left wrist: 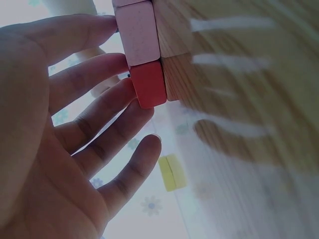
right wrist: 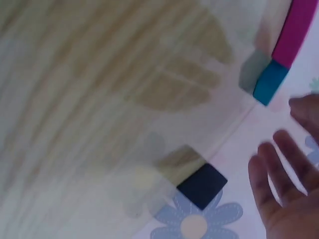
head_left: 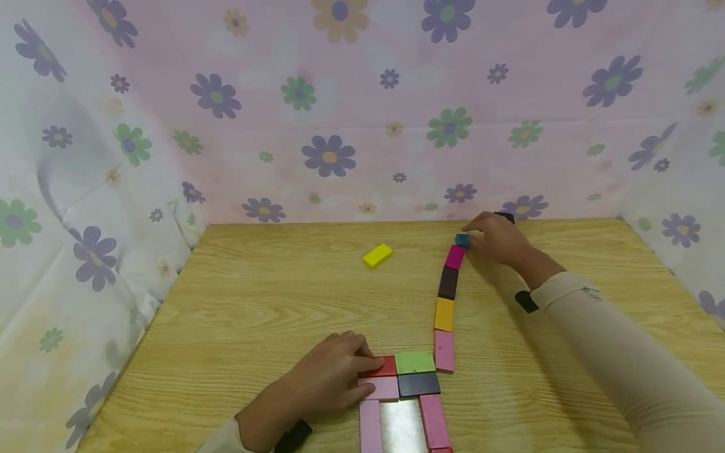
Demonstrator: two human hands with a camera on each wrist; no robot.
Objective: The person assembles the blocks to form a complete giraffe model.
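My left hand (head_left: 325,376) reaches to a flat cluster of coloured blocks at the front. Its fingertips touch the sides of a red block (left wrist: 148,85) and a pale pink block (left wrist: 138,34), the fingers spread. A green block (head_left: 415,362) and a dark grey block (head_left: 418,384) adjoin these two. My right hand (head_left: 500,240) is at the far end of a curving line of blocks, beside a small teal block (right wrist: 269,82). In the right wrist view its fingers are loosely extended, apart from that block. A magenta block (head_left: 455,257) touches the teal one.
Dark brown (head_left: 448,283), orange (head_left: 444,314) and pink (head_left: 444,350) blocks continue the line toward me. A yellow block (head_left: 377,256) lies left of it. Behind the right hand sits a black block (right wrist: 202,185). Flowered cloth (head_left: 362,113) bounds the wooden table at back and sides.
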